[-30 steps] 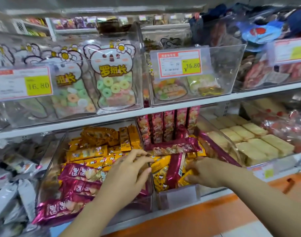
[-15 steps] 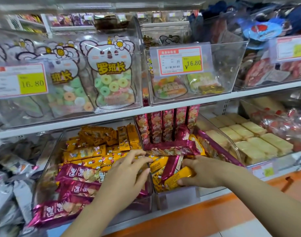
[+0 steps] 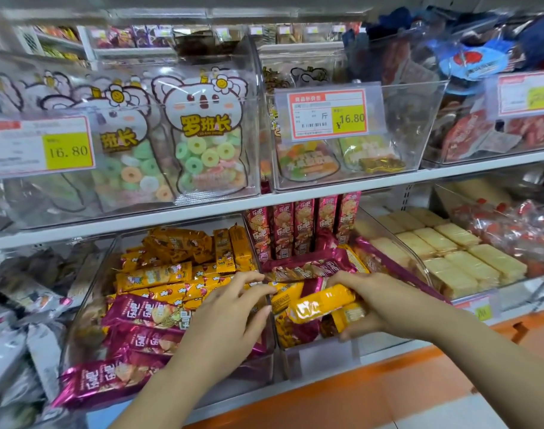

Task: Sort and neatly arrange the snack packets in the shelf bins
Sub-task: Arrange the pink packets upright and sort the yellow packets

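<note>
The right hand (image 3: 385, 301) is gripping a yellow packet (image 3: 320, 303), holding it over the near end of the middle bin (image 3: 320, 354). The left hand (image 3: 230, 317) is lying open, fingers spread, over the magenta packets (image 3: 140, 314) at the right side of the left bin (image 3: 88, 305).

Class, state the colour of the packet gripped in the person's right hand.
The glossy foil snack packet in the right hand is yellow-orange; head view shows it best.
</note>
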Tool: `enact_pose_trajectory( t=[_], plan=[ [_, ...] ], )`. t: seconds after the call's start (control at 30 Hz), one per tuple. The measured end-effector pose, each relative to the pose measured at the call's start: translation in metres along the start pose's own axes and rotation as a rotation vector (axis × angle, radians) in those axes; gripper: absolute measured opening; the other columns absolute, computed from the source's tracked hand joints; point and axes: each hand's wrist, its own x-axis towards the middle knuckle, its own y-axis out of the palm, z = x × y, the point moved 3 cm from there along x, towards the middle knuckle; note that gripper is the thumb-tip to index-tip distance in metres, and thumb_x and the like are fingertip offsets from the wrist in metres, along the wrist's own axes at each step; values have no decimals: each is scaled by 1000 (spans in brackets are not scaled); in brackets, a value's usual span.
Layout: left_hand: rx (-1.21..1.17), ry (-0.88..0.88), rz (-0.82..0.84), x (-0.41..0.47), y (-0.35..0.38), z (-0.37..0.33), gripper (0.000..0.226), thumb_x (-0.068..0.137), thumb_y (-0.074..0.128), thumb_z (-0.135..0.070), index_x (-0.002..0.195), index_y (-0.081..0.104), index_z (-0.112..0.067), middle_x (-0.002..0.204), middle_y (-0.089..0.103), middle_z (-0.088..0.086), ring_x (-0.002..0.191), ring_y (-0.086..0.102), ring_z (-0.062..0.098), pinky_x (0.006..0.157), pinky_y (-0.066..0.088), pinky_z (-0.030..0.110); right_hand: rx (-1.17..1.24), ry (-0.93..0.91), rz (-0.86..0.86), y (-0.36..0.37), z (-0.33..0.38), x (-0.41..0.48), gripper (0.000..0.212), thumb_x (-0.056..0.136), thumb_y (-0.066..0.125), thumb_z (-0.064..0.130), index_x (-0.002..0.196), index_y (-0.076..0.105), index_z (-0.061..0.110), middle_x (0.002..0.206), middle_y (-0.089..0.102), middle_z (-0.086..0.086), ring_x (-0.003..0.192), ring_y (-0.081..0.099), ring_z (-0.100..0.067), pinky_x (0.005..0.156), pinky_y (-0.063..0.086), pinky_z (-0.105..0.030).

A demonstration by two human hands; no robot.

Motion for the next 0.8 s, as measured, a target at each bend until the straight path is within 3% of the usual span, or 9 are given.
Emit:
enact_pose_trajectory(
  t=[0.17, 0.23, 0.33, 0.4, 0.53, 0.63, 0.73, 0.8],
  plan=[
    [-5, 19, -7, 1, -2, -2, 36, 97, 36, -44, 133, 41, -44, 140, 24, -27, 124, 37, 8, 102, 33, 24, 49, -91, -135, -2, 13, 0, 47, 73, 72, 51, 111, 46, 41, 93, 47, 22, 80, 47, 4, 64, 35, -13],
    [-52, 28, -24, -1, -4, -2, 35, 98, 37, -41, 132, 44, -43, 136, 28, -30, 123, 36, 2, 104, 31, 22, 49, -113, -182, -1, 18, -1, 45, 75, 70, 50, 113, 50, 37, 94, 47, 21, 82, 48, 1, 66, 37, -14],
    [-271, 41, -62, -5, -17, -8, 33, 94, 34, -48, 124, 47, -49, 125, 33, -40, 118, 34, -14, 96, 28, 5, 43, -142, -297, -10, 31, -1, 45, 78, 67, 51, 116, 53, 32, 100, 54, 13, 87, 53, -5, 74, 46, -24],
    [-342, 71, -38, -8, -24, -14, 32, 86, 34, -58, 118, 38, -59, 124, 32, -43, 117, 31, -19, 89, 27, -1, 26, -160, -366, -19, 41, 2, 45, 78, 67, 51, 116, 54, 31, 101, 57, 11, 86, 55, -5, 76, 48, -27],
    [-358, 106, -45, -13, -30, -15, 41, 90, 51, -48, 123, 29, -60, 128, 26, -42, 118, 30, -19, 89, 29, 1, 77, -155, -497, -39, 62, 4, 44, 75, 68, 51, 114, 55, 34, 96, 51, 24, 87, 51, 3, 75, 43, -15],
    [-374, 111, -154, -18, -38, -5, 43, 93, 53, -39, 125, 29, -56, 130, 30, -36, 120, 29, -18, 92, 22, -2, 103, -191, -566, -38, 89, 11, 45, 75, 68, 50, 115, 57, 32, 101, 55, 19, 93, 52, 1, 80, 42, -16],
    [-339, 79, -252, -24, -50, 17, 44, 93, 54, -33, 127, 34, -52, 128, 40, -25, 118, 38, -12, 94, 27, 2, 242, -243, -563, -23, 120, 26, 52, 76, 71, 45, 122, 54, 30, 103, 53, 22, 93, 49, 6, 81, 35, -6],
    [-277, 17, -291, -35, -59, 35, 41, 92, 53, -39, 127, 37, -53, 123, 41, -28, 111, 42, -11, 89, 31, 3, 377, -223, -507, -13, 137, 40, 67, 74, 72, 46, 132, 42, 34, 101, 49, 24, 85, 45, 9, 78, 36, -8]
  ],
)
